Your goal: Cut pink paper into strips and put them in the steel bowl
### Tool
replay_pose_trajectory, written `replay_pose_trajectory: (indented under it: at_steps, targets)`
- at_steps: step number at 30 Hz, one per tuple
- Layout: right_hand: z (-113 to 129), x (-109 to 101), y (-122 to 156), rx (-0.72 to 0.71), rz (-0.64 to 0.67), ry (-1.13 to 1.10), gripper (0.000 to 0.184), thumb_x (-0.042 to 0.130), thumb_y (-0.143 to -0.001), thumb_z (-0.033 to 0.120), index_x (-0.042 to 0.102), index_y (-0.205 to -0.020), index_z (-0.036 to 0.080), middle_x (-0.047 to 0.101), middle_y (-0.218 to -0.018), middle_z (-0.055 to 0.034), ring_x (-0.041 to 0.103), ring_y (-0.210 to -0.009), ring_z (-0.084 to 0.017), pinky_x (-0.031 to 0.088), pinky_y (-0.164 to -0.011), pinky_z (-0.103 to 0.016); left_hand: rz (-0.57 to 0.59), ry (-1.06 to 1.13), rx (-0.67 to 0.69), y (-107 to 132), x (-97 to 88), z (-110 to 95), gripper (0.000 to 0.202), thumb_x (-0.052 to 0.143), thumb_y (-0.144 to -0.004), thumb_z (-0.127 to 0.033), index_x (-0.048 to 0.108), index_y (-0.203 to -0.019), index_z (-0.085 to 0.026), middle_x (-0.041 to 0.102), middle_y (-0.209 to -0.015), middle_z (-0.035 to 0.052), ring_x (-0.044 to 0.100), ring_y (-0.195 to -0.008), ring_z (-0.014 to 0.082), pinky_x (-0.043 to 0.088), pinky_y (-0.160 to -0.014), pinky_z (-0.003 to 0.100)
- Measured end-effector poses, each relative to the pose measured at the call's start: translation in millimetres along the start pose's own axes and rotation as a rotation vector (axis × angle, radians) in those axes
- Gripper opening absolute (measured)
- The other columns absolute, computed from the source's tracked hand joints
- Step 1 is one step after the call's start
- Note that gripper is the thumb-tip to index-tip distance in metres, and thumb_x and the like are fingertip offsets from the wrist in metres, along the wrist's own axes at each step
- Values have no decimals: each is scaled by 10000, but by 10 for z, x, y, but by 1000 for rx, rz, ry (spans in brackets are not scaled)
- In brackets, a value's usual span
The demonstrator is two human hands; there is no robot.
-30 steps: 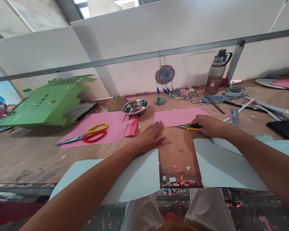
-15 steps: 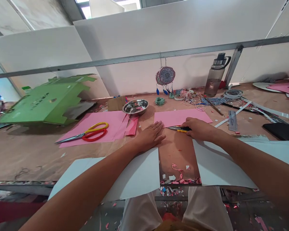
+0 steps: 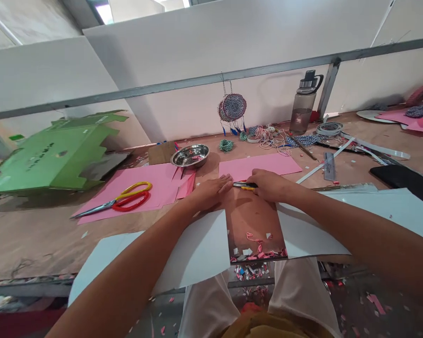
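Observation:
My left hand [image 3: 213, 188] lies flat with its fingers stretched out, at the near left corner of a pink sheet [image 3: 259, 164]. My right hand [image 3: 270, 184] is closed around a small metal-bladed tool [image 3: 245, 185] with yellow, red and dark parts; its exact kind is partly hidden by the fingers. The tool lies low along the sheet's near edge, its tip close to my left fingers. Under my left forearm is a white board [image 3: 197, 249], and another white board [image 3: 305, 234] is under my right forearm. Brown tabletop with pink scraps shows between them.
Large scissors [image 3: 121, 199] rest on pink sheets [image 3: 155, 180] at left. Behind are a steel bowl [image 3: 190, 156], tangled cord [image 3: 270, 137] and a bottle [image 3: 303, 105]. A green folded box [image 3: 52, 155] stands far left. A ruler [image 3: 329, 166] and dark phone-like object [image 3: 402, 180] lie right.
My right hand has moved slightly left with the tool, closer to my left hand. My left hand stays flat by the sheet. The whole view has shifted a little.

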State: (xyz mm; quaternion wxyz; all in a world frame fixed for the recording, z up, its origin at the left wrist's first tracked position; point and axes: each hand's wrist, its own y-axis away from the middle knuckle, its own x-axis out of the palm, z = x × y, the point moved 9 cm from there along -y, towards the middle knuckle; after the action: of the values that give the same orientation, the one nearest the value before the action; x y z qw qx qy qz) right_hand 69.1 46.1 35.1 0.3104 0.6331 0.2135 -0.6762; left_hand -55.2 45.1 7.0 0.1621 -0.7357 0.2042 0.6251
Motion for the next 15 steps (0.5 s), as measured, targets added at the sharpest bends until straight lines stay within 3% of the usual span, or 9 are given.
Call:
replay_pose_trajectory:
  at_steps: [3, 7, 10, 15]
  targets:
    - [25, 11, -14, 11, 5, 16, 345, 503, -867, 163, 682, -1159, 125, 627, -1097, -166, 610, -971, -252, 426, -750, -285, 22, 4, -8, -20, 8, 39, 596, 132, -988, -443, 439, -1439, -204, 448, -1504, 82, 401, -1395, 215, 333, -1124, 364]
    - [99, -4, -30, -8, 0, 18, 334, 519, -882, 209, 687, -1153, 108, 625, -1107, -185, 611, -995, -276, 439, -768, -300, 45, 9, -87, -51, 21, 149, 663, 67, -980, -490, 582, -1294, -216, 606, -1356, 94, 504, -1310, 264, 388, -1077, 401]
    - [150, -15, -34, 2, 24, 23, 336, 552, -859, 162, 682, -1160, 90, 625, -1134, -192, 621, -988, -278, 446, -770, -300, 56, 22, -111, -58, 12, 164, 741, 18, -969, -540, 657, -1160, -216, 668, -1255, 95, 563, -1235, 275, 415, -1045, 383]
    - [225, -35, -30, 1, 42, 37, 328, 585, -836, 115, 681, -1148, 83, 625, -1145, -190, 627, -989, -268, 447, -785, -287, 8, -8, -91, -58, -43, 127, 728, 20, -977, -537, 655, -1135, -217, 698, -1184, 79, 614, -1137, 250, 454, -977, 357]
